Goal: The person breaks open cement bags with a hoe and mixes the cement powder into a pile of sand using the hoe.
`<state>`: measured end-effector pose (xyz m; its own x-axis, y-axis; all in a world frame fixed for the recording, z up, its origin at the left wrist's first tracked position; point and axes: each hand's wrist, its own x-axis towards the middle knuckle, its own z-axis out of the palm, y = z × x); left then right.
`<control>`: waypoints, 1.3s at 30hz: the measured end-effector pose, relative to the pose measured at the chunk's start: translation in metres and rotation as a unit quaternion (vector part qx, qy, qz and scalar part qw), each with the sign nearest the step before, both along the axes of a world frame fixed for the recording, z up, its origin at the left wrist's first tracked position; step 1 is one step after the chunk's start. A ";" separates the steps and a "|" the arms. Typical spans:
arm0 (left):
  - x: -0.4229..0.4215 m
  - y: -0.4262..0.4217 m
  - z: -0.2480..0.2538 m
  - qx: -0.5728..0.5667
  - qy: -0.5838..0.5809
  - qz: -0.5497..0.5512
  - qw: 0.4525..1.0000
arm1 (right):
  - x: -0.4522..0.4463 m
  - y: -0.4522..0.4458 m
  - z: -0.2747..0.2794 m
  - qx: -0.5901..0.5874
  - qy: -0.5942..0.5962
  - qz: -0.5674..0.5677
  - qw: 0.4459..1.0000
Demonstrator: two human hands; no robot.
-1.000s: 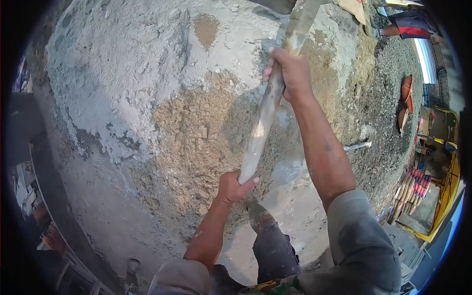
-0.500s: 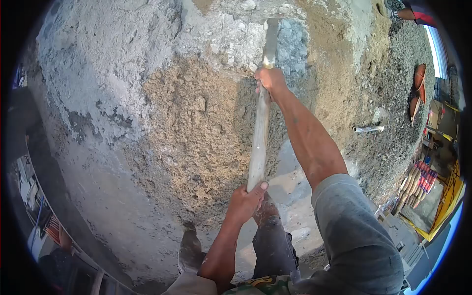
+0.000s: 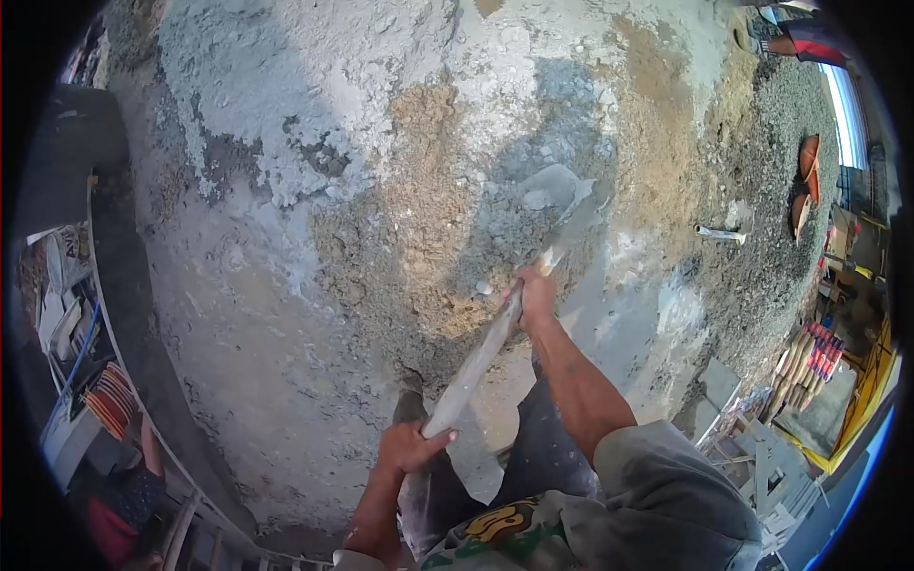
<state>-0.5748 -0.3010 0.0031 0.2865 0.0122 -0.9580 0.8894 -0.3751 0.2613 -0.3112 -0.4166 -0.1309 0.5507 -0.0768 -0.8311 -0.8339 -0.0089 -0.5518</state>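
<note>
A long-handled shovel [image 3: 476,366] slants across the middle of the view, from lower left to upper right. My left hand [image 3: 411,445] is wrapped round the lower end of its handle, near my legs. Farther up, close to the blade, my right hand [image 3: 538,297] is closed round the shaft. The blade shows only in part and is blurred, with pale grey material on or around it. Beneath lies a spread of brown sand [image 3: 419,214] with whitish-grey powder [image 3: 314,71] beside and beyond it.
A short pale pipe [image 3: 721,234] and reddish-brown curved pieces [image 3: 806,181] lie on gravel at right. Another person's leg [image 3: 783,45] shows at upper right; a second person [image 3: 124,500] is at lower left. A raised edge [image 3: 119,352] curves along the left.
The shovel has been drawn back toward me and tilted, its blade end now farther right. Both hands have kept their grip; the right came nearer, the left moved leftward.
</note>
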 end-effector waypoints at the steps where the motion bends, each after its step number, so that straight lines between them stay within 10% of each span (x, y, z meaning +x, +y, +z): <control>1: -0.017 0.020 -0.001 -0.002 -0.039 0.004 0.999 | -0.020 0.011 0.007 0.016 -0.010 -0.023 1.000; 15: -0.222 -0.011 0.108 0.095 0.125 0.132 0.979 | -0.239 0.084 0.040 0.048 0.305 0.126 0.943; 27: 0.154 0.004 -0.054 0.028 -0.153 0.187 0.970 | 0.179 0.080 0.018 0.052 -0.113 0.126 0.984; 34: 0.148 -0.072 -0.013 -0.120 0.099 0.369 0.916 | 0.120 0.012 -0.113 -0.074 0.046 0.310 0.947; 39: 0.165 -0.003 0.035 -0.142 0.088 0.448 0.878 | 0.106 -0.004 -0.054 0.002 0.174 0.309 0.935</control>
